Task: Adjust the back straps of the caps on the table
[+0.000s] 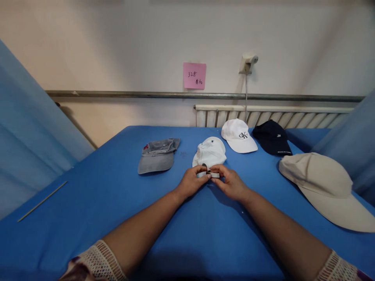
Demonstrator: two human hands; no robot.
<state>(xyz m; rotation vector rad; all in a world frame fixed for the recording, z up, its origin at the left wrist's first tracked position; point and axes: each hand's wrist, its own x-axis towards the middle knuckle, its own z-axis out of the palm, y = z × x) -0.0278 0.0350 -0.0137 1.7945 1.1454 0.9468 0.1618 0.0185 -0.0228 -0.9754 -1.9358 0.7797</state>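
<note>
A pale white baseball cap (211,151) with a small dark mark lies in the middle of the blue surface, its back strap (215,175) facing me. My left hand (192,181) pinches the strap's left part between thumb and fingers. On the other side, my right hand (230,182) grips the strap's right end the same way. A dark opening shows between the strap and the cap's edge. Part of the cap's lower rim is hidden behind my fingers.
A grey cap (156,156) lies to the left. On the right are a white lettered cap (238,136), a black cap (271,136) and a large beige cap (325,183). A thin stick (42,201) rests far left. Behind stand a radiator (272,115) and a wall rail (140,94).
</note>
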